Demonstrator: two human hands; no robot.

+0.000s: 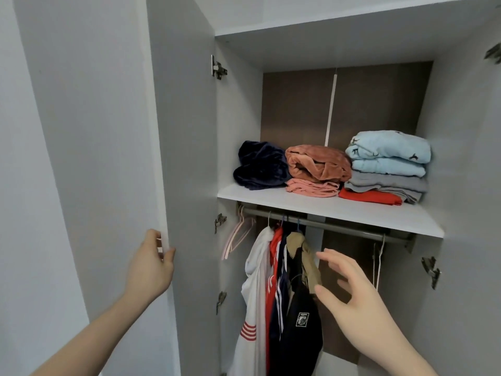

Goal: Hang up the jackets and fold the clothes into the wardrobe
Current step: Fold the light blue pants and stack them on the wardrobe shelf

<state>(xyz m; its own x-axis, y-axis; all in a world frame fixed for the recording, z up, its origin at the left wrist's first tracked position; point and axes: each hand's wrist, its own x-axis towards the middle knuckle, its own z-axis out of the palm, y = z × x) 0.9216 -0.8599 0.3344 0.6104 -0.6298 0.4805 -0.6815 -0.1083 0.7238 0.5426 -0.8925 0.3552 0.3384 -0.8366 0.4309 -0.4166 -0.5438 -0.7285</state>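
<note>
The wardrobe stands open. On its white shelf point(311, 206) lie folded clothes: a dark navy piece point(259, 166), a rust-brown one point(317, 162) over a pink one point(311, 189), and a light blue stack point(390, 153) over grey point(387, 185) and red point(368, 198). Under the shelf, on the rail point(347, 226), hang a white jacket point(256, 289), a red one point(273, 267), a navy striped one point(280, 294) and a black-and-tan jacket point(301, 316). My left hand point(150, 267) grips the edge of the left door point(187, 158). My right hand point(344, 283) hovers open just right of the jackets, holding nothing.
An empty pink hanger point(238, 234) hangs at the rail's left end. A thin white hanger or cord point(379, 261) dangles at the right end. Metal hinges sit on both side walls point(431, 270). The rail's right half holds no garments.
</note>
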